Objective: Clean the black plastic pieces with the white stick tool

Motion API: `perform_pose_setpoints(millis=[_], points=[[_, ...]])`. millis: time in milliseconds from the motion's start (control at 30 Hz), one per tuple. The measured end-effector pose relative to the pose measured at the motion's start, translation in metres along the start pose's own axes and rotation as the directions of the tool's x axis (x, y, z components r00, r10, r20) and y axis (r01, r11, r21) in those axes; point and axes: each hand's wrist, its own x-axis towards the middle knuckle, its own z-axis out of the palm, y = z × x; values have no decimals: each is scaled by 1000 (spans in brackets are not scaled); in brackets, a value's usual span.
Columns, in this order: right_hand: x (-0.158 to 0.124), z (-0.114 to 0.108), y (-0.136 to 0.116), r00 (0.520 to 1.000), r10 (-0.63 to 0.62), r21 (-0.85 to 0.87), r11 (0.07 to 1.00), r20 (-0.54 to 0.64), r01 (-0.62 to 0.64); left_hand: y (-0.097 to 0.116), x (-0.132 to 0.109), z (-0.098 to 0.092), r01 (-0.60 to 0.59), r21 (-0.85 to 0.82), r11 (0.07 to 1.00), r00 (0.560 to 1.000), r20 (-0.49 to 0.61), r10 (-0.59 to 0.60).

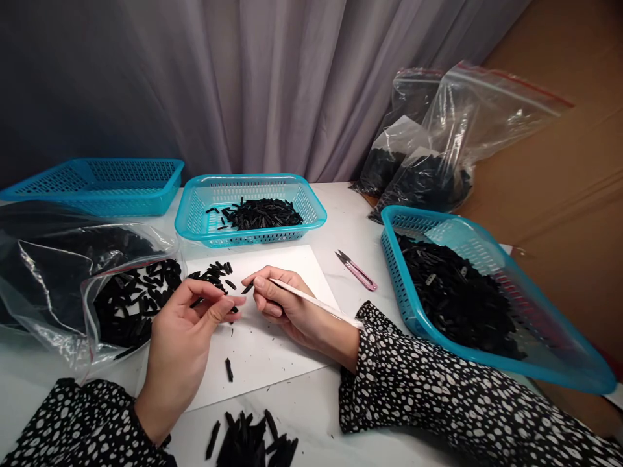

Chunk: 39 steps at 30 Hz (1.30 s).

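Note:
My left hand (182, 344) is closed in a pinch around a small black strip-like piece (234, 310) above a white sheet (263, 353). Facing it, my right hand (296, 311) grips a slim white pen-like tool (318, 302), whose back end reaches toward the sleeve cuff. Something small and dark (248, 287) sticks out at the right fingertips; I cannot tell whether it is the tool's tip or another piece. A pile of black pieces (210, 272) lies just beyond my left hand, partly hidden. One single black piece (228, 370) rests nearer on the sheet.
Black pieces fill an open plastic bag (87, 285) at left and form a front heap (256, 441). Blue baskets stand at back left (168, 194), centre (187, 217) and right (403, 295). Pink thread snips (357, 269) lie beside the sheet. Zip bags (428, 168) stand behind.

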Motion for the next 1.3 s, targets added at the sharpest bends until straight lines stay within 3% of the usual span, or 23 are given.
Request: perform_pose_setpoints(millis=[367,533,633,700,767,833,867,900,967,1000,1100,1300], points=[[1,-2,3,1000,-8,11,1000,6,8,-1,2,-3,-70,47,996,997,40,68],[0,0,0,1000,-10,-19,1000,-4,10,-2,2,-3,-57,30,998,998,-11,57],[-6,-1,-6,993,-6,-169,985,117,26,-2,3,-2,-33,-1,999,999,-37,33],[-12,-2,-12,945,71,-332,942,319,42,-2,3,-1,-12,-6,1000,999,-46,12],[-16,-3,-16,833,196,-462,884,517,79,-1,2,0,4,-17,1000,999,-49,-5],[-18,-3,-18,760,243,-520,842,603,143,-1,2,1,11,-35,999,999,-45,-13],[-18,-3,-18,775,216,-529,830,595,175,-1,3,1,7,-42,999,999,-47,-9],[-17,-3,-18,825,150,-531,823,545,201,-1,3,1,0,-44,999,999,-48,-2],[-13,-1,-16,941,-37,-535,815,337,224,-2,3,0,-22,-37,999,999,-50,20],[-11,-1,-14,970,-132,-538,813,204,224,-2,4,0,-32,-31,999,998,-47,30],[-3,-1,-6,960,-274,-528,825,-61,202,-3,4,0,-43,-19,999,998,-35,43],[0,-2,2,969,-232,-479,862,-79,167,-3,3,0,-81,6,997,997,-1,81]])
